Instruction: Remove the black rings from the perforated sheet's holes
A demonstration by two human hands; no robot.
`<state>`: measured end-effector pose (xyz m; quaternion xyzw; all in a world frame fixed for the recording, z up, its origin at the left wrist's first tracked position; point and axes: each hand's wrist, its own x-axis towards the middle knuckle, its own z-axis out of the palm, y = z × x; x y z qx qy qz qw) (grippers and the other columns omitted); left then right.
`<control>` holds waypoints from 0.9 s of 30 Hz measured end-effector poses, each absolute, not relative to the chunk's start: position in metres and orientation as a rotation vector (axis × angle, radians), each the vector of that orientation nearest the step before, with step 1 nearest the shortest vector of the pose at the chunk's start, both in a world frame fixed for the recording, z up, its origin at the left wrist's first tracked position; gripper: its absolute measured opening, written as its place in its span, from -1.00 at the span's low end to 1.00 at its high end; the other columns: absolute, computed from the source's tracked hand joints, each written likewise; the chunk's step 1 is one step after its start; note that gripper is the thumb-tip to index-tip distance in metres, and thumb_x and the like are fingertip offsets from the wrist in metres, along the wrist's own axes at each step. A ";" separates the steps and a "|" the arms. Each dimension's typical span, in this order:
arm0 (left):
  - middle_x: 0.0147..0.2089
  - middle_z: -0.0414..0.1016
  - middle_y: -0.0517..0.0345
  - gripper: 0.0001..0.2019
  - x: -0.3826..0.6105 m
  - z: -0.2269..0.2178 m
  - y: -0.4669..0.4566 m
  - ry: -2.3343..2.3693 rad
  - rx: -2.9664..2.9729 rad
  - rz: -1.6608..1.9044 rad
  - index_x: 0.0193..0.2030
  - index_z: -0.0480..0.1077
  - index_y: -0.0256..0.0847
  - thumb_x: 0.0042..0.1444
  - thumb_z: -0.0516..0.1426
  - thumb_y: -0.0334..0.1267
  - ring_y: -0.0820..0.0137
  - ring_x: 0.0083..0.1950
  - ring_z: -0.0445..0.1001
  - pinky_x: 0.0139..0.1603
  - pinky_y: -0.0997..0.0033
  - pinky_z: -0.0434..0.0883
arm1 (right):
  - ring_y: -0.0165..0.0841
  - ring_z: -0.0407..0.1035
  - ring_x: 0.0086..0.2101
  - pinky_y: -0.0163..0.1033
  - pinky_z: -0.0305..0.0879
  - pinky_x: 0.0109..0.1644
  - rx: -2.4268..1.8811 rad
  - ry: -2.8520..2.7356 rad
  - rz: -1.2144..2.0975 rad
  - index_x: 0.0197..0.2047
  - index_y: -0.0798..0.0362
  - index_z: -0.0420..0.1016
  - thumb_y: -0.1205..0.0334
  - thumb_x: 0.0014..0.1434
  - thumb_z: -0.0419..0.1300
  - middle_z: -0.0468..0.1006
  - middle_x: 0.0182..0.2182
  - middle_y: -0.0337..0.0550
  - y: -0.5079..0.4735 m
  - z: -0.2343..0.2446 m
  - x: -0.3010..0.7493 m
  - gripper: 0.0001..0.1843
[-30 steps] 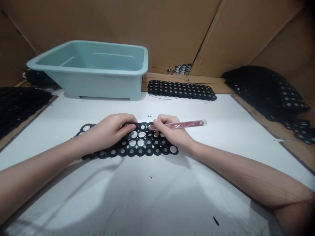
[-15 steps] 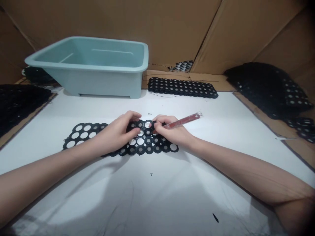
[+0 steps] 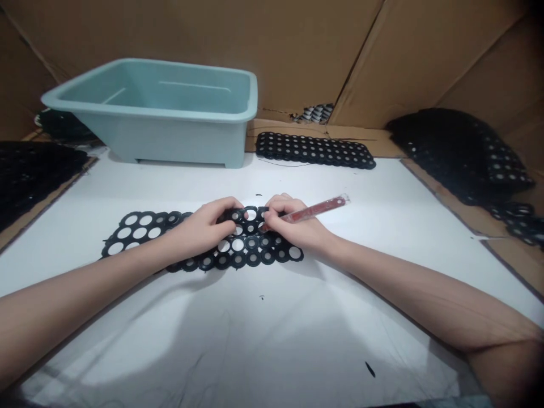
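A black rubber sheet of joined rings [image 3: 251, 258] lies on the white tabletop beneath both hands. Some of its rings show wide white holes, others only small ones. My left hand [image 3: 212, 222] grips the sheet's far edge, thumb on top and fingers behind it. In my right hand [image 3: 293, 222] is a slim tool with a flat red handle [image 3: 317, 209], pinched near the sheet. Its working tip is hidden by the fingers and the rings, so its kind is unclear.
At the back left stands a light blue plastic tub [image 3: 178, 136]. A stack of black ring sheets [image 3: 314, 151] lies beside it. Further black piles rest at the right [image 3: 459, 153] and left [image 3: 34, 175]. A black scrap [image 3: 370, 369] lies near the front. Cardboard walls [image 3: 306, 51] enclose the table.
The ring sheet has shifted slightly to the left, and my left hand has moved with it. My right hand and the red-handled tool are almost in the same place.
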<state>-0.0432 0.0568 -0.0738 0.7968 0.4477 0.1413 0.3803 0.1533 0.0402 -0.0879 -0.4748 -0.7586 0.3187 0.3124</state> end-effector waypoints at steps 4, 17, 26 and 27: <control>-0.32 0.38 0.19 -0.75 -0.041 -0.073 0.056 1.172 2.114 0.383 -0.25 0.30 -0.19 0.01 0.02 -0.09 0.36 -0.28 0.33 -0.26 0.38 0.24 | -0.35 0.25 -0.24 -0.21 0.15 -0.12 -1.264 -1.998 0.814 -0.60 0.06 0.33 0.31 0.11 -0.01 0.41 -0.47 -0.22 0.038 -0.085 0.151 -0.72; -0.29 0.42 0.10 -0.76 -0.038 -0.078 0.053 1.222 2.156 0.356 -0.32 0.39 -0.21 0.01 0.04 -0.10 0.27 -0.20 0.36 -0.14 0.29 0.24 | -0.36 0.18 -0.26 -0.20 0.05 -0.12 -1.306 -2.100 0.541 -0.59 0.08 0.25 0.28 0.13 0.01 0.40 -0.44 -0.23 0.031 -0.091 0.147 -0.73; -0.30 0.46 0.13 -0.73 -0.038 -0.070 0.045 1.221 1.838 0.313 -0.30 0.38 -0.20 0.02 0.03 -0.06 0.26 -0.23 0.38 -0.22 0.29 0.25 | -0.32 0.11 -0.30 -0.21 0.06 -0.22 -1.284 -2.304 0.162 -0.52 0.10 0.24 0.29 0.17 -0.04 0.37 -0.43 -0.10 0.032 -0.087 0.142 -0.76; -0.30 0.46 0.13 -0.73 -0.038 -0.071 0.045 1.203 1.787 0.323 -0.30 0.38 -0.20 0.02 0.03 -0.05 0.27 -0.24 0.39 -0.22 0.30 0.26 | -0.32 0.11 -0.31 -0.21 0.06 -0.22 -1.280 -2.309 0.148 -0.53 0.10 0.25 0.29 0.17 -0.05 0.37 -0.43 -0.09 0.034 -0.087 0.142 -0.75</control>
